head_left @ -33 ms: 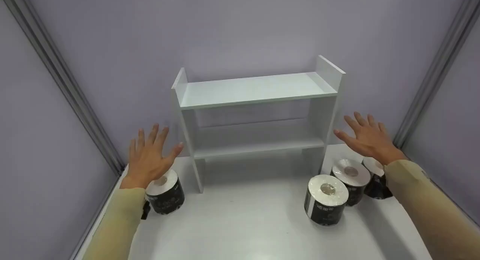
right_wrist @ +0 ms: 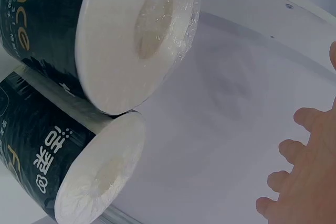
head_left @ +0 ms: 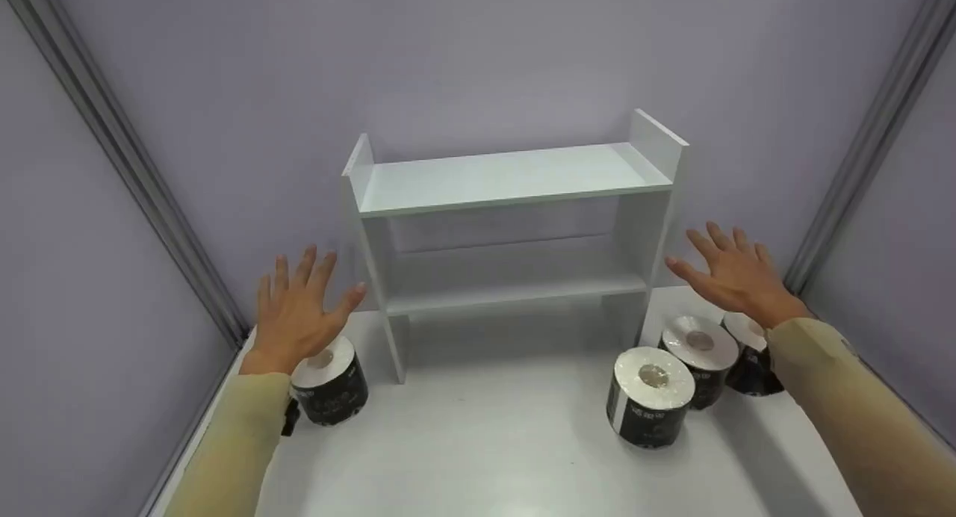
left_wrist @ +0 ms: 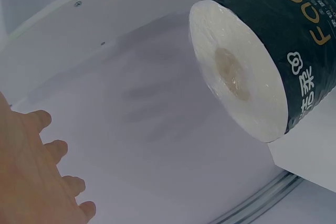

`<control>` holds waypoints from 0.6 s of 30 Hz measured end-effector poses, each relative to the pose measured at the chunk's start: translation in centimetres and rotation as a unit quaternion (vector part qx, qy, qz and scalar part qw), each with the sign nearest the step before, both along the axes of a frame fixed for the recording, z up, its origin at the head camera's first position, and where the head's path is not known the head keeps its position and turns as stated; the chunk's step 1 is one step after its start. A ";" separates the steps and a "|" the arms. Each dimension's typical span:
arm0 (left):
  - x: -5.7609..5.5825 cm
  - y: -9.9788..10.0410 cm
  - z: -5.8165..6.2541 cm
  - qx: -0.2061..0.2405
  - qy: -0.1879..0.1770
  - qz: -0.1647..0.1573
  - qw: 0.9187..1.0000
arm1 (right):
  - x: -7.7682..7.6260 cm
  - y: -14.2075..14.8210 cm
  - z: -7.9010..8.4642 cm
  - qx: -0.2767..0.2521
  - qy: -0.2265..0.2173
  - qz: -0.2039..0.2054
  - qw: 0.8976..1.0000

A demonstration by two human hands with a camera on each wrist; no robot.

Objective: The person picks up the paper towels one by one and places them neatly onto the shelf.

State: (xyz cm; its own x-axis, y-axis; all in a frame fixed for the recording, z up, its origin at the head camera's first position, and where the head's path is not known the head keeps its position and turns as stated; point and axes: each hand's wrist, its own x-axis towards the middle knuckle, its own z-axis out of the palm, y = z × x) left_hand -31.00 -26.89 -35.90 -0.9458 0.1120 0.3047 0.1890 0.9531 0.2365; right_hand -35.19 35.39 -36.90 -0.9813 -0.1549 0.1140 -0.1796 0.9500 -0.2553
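My left hand [head_left: 295, 315] hovers with fingers spread, above and just behind a wrapped toilet paper roll [head_left: 332, 390] at the left. That roll's white end and dark printed wrapper [left_wrist: 302, 40] fill the upper right of the left wrist view. On the other side my right hand [head_left: 736, 274] is also spread and holds nothing. Below it stand three more rolls: a front one [head_left: 650, 420], a middle one [head_left: 702, 353] and a rear one [head_left: 750, 371] partly covered by the right sleeve. Two of these rolls show large in the right wrist view.
A white two-tier shelf [head_left: 515, 177] stands between the hands on the white table [head_left: 463, 450], against the back wall [head_left: 493, 54]. Side panels with grey metal posts [head_left: 142, 173] close in left and right. A small black object [head_left: 290, 418] lies beside the left roll.
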 end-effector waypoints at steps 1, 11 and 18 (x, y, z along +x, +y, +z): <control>0.0 0.1 0.0 0.000 0.000 0.000 1.000 | 0.0 0.1 0.1 -0.002 0.001 0.000 1.000; 0.3 1.3 -1.0 0.038 0.013 -0.026 0.999 | 1.2 0.6 1.4 -0.004 0.043 0.008 0.999; 1.1 2.7 -2.7 0.076 0.043 -0.047 0.995 | 2.9 0.0 2.3 -0.016 0.085 0.030 0.996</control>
State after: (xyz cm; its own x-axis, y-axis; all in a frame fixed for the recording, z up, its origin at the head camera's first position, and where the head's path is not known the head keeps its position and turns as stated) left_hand -29.89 -24.17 -38.64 -0.9026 0.1458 0.4051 0.3022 0.8848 0.3547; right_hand -32.28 35.37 -34.64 -0.9366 -0.2067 0.2831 -0.2795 0.9278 -0.2470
